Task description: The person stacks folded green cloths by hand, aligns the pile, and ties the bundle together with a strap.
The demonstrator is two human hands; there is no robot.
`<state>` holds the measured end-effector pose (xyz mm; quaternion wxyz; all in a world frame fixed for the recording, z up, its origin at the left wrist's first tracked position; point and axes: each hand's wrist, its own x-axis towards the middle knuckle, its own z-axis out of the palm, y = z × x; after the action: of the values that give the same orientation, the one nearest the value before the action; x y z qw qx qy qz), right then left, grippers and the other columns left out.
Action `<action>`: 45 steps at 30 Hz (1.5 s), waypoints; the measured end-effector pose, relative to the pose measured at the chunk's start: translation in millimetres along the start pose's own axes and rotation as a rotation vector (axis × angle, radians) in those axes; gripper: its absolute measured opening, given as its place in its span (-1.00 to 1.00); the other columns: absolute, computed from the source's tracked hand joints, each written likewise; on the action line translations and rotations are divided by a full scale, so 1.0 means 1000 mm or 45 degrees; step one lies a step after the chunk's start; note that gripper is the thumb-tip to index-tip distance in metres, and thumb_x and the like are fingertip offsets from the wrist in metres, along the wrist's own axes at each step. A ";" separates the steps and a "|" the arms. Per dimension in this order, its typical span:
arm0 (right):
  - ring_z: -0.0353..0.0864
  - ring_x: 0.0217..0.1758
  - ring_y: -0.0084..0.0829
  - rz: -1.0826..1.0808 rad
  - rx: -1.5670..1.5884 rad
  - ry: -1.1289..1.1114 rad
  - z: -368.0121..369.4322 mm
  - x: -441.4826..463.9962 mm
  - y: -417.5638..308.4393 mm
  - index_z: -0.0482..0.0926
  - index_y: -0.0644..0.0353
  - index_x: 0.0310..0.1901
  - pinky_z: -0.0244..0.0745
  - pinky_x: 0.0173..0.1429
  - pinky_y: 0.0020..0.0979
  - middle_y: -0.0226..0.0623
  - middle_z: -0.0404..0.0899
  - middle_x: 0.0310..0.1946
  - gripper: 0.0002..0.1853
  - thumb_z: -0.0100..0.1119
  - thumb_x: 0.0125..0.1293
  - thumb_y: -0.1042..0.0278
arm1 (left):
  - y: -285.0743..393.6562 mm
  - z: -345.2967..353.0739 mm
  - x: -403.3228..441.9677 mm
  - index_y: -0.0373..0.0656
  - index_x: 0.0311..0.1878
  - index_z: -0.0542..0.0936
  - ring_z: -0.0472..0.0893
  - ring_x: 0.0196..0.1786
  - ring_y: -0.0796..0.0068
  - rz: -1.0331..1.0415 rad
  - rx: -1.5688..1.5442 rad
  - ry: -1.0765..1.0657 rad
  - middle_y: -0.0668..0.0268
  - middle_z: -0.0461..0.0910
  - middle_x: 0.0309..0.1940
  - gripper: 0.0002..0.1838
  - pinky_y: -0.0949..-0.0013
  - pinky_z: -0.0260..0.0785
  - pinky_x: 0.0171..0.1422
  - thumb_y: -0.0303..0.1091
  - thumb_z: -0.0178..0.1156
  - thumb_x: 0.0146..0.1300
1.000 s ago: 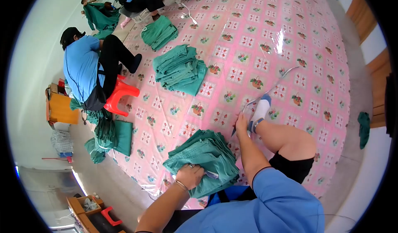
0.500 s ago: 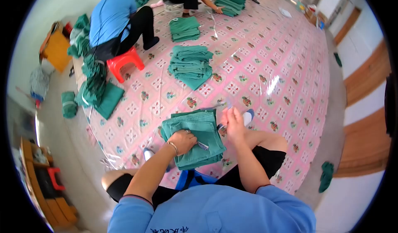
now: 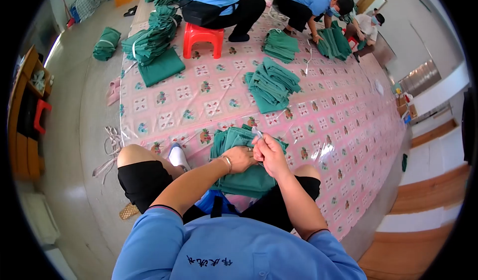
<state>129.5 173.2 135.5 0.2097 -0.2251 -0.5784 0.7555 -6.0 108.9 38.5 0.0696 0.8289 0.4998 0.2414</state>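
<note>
Green cloth stack (image 3: 241, 184) lies in the lower middle of the frame, between the person's bent legs. The left hand (image 3: 239, 159) rests on top of it, close against the right hand; its fingertips are partly hidden, so I cannot tell whether it grips any cloth. The right hand (image 3: 270, 154) is curled into a loose fist over the stack's right side, with a pale strip (image 3: 256, 132) pinched at the thumb and poking out above.

The layers look loosely piled, so a sideways push or uneven pressure from the left hand could skew them. The strip looks thin and could slip out if the pinch slackened. The shiny pink floor cover (image 3: 204, 114) may be slick enough to let the pile slide.

The cloth is matte and soft, folded into a rough rectangle with uneven edges. The cover looks like smooth plastic, printed with baskets and squares, creased in places. A second green pile (image 3: 271, 84) at upper middle slumps in rumpled folds. The red stool (image 3: 203, 41) nearby is hard, glossy and straight-legged.
</note>
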 end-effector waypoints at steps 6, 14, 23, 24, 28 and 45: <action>0.22 -0.54 -0.66 0.040 0.695 -0.007 -0.008 0.030 0.029 0.50 0.14 -0.11 0.18 -0.39 -0.55 -0.50 0.31 -0.55 -0.84 -0.05 0.55 0.28 | 0.029 -0.010 -0.021 -0.13 -0.09 0.62 0.56 -0.17 0.19 -0.390 -0.500 0.711 0.25 0.58 -0.29 -0.83 0.24 0.45 0.01 -0.46 0.21 0.24; 0.34 -0.53 -0.69 0.043 -0.138 0.150 0.019 0.027 0.017 0.55 0.21 -0.18 0.20 -0.45 -0.63 -0.51 0.42 -0.52 -0.79 -0.01 0.53 0.26 | 0.020 -0.018 -0.028 -0.19 -0.21 0.65 0.44 0.22 0.35 -0.417 -1.506 0.981 0.18 0.38 0.21 -0.84 0.24 0.34 0.32 -0.37 0.11 0.44; 0.45 -0.45 -0.68 0.023 -0.809 0.083 0.036 0.005 0.035 0.60 0.22 -0.02 0.36 -0.38 -0.57 -0.46 0.54 -0.48 -0.82 0.07 0.46 0.41 | 0.020 -0.033 -0.045 -0.27 -0.03 0.68 0.53 -0.17 0.59 -0.510 -2.072 0.895 0.29 0.56 0.14 -0.78 0.44 0.44 -0.01 -0.37 0.15 0.42; 0.49 -0.43 -0.67 -0.001 -0.879 0.091 0.041 0.004 0.032 0.60 0.23 -0.04 0.40 -0.36 -0.56 -0.43 0.57 -0.45 -0.84 0.10 0.44 0.41 | 0.022 -0.035 -0.046 -0.27 -0.02 0.68 0.52 -0.18 0.59 -0.527 -2.055 0.945 0.30 0.58 0.10 -0.79 0.44 0.44 -0.02 -0.38 0.16 0.41; 0.65 -0.28 -0.58 -0.070 -1.112 0.138 0.051 -0.006 0.018 0.55 0.29 -0.09 0.55 -0.17 -0.47 -0.27 0.68 -0.30 -0.81 0.27 0.30 0.49 | 0.025 -0.054 -0.050 -0.18 -0.09 0.73 0.54 -0.22 0.58 -0.723 -1.310 0.971 0.36 0.61 -0.29 -0.83 0.44 0.41 -0.08 -0.48 0.24 0.30; 0.61 -0.34 -0.29 -0.577 -1.403 0.111 0.039 -0.006 0.017 0.67 0.25 -0.25 0.52 -0.28 -0.35 -0.22 0.54 -0.24 -0.82 0.14 0.12 0.62 | 0.023 -0.077 -0.057 -0.18 -0.27 0.69 0.62 -0.18 0.06 -0.705 -0.473 0.276 0.13 0.60 -0.29 -0.79 0.11 0.46 -0.06 -0.23 0.28 0.18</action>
<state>110.5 135.0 128.4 0.2417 -0.2024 -0.9096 0.2707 -45.9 38.7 95.4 0.2288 0.6047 0.6577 0.3867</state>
